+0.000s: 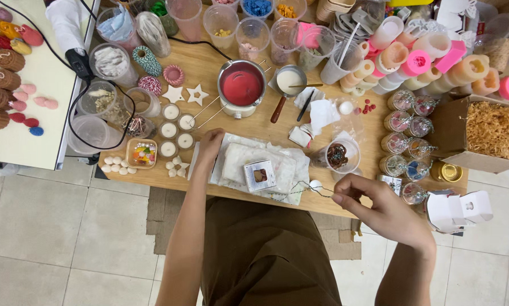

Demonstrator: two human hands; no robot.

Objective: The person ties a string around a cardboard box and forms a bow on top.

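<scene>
The thin wire (pixel 311 188) sits in the lower middle of the frame, just past the near edge of the wooden table (pixel 373 141): a fine, pale, kinked strand, hard to make out in detail, running leftward from the right hand (pixel 379 207) toward a small white bead-like piece (pixel 315 185). The right hand's fingers are closed in a pinch, thumb and forefinger tips meeting on the wire's right end, the other fingers curled loosely. Just left of the wire lies a small square white mould (pixel 260 175) with a brown centre, resting on a sheet of crinkled clear plastic (pixel 248 161). The left hand (pixel 209 144) lies at that sheet's upper left corner, fingers bent down onto it; whether it grips anything I cannot tell. To the right of the sheet stands a clear cup (pixel 339 155) with dark bits inside. Above, in the middle of the frame, a metal melting pot (pixel 241 85) holds red wax, with a smaller pot of cream wax (pixel 289 81) beside it. Left of the left hand stand white tealight candles (pixel 169 130) in a cluster. At the right of the frame a row of small glass jars (pixel 404 133) stands beside a cardboard box of straw-coloured shred (pixel 495 130)
</scene>
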